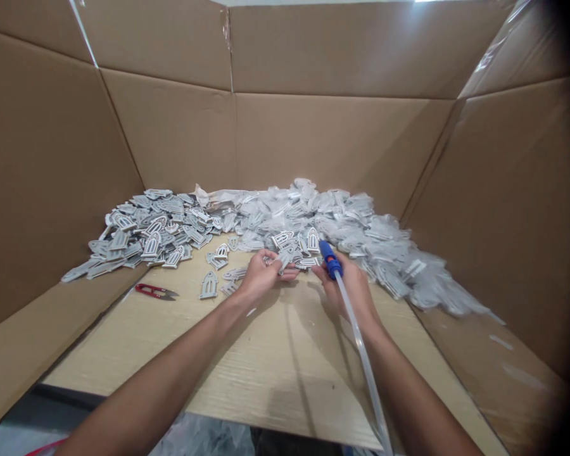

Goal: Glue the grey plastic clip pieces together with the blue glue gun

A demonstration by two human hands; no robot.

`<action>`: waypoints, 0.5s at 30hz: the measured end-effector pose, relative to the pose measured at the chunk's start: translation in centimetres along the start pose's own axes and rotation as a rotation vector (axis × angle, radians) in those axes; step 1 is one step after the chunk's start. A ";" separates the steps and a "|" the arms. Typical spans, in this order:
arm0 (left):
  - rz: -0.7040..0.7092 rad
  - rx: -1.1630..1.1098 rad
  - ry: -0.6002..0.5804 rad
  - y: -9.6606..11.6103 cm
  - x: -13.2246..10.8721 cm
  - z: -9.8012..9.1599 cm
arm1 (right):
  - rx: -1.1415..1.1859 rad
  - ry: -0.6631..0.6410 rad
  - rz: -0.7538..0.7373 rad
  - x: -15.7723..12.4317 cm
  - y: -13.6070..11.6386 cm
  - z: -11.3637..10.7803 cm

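the left grip (262,273) is closed on a small grey part (283,259), pinched at the fingertips. just right of it, the right grip (350,288) is wrapped around a blue nozzle (329,258), whose clear tube (363,361) trails back along the forearm. the two grips sit near each other, apart. beyond the left grip lies a pile of loose grey parts (147,234); beyond the right grip, bagged parts (384,244). red snips (154,291) lie on the wooden surface (285,373), well left of the left grip.
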State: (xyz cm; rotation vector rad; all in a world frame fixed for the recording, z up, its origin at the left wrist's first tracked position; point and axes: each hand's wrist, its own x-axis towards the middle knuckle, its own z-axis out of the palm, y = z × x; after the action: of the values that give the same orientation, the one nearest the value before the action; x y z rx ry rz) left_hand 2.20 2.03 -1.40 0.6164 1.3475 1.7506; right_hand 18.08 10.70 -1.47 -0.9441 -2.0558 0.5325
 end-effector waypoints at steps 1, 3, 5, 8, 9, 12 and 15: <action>-0.035 -0.060 -0.004 0.2 -0.1 0.0 | -0.019 0.004 -0.009 0.1 0.0 -0.2; -0.080 -0.154 -0.060 0.3 -0.2 0.1 | 0.023 -0.015 -0.013 0.2 -0.1 -0.4; -0.084 -0.185 -0.121 0.1 -0.2 0.0 | 0.169 -0.116 0.038 0.2 -0.1 -0.4; -0.038 -0.132 -0.168 -0.3 0.0 -0.2 | 0.375 -0.302 0.145 0.3 -0.2 -0.2; -0.019 -0.103 -0.168 -0.4 0.1 -0.2 | 0.413 -0.328 0.164 0.2 -0.2 -0.1; 0.018 -0.048 -0.143 -0.3 0.1 -0.4 | 0.474 -0.332 0.183 0.2 -0.2 0.3; 0.031 -0.056 -0.124 0.0 0.0 -0.4 | 0.498 -0.322 0.174 0.2 0.2 0.6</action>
State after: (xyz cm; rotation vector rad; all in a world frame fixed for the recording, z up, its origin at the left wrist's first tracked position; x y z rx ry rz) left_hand 1.89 1.79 -1.56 0.7068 1.2058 1.7392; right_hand 17.62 10.96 -1.86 -0.7709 -1.9754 1.2920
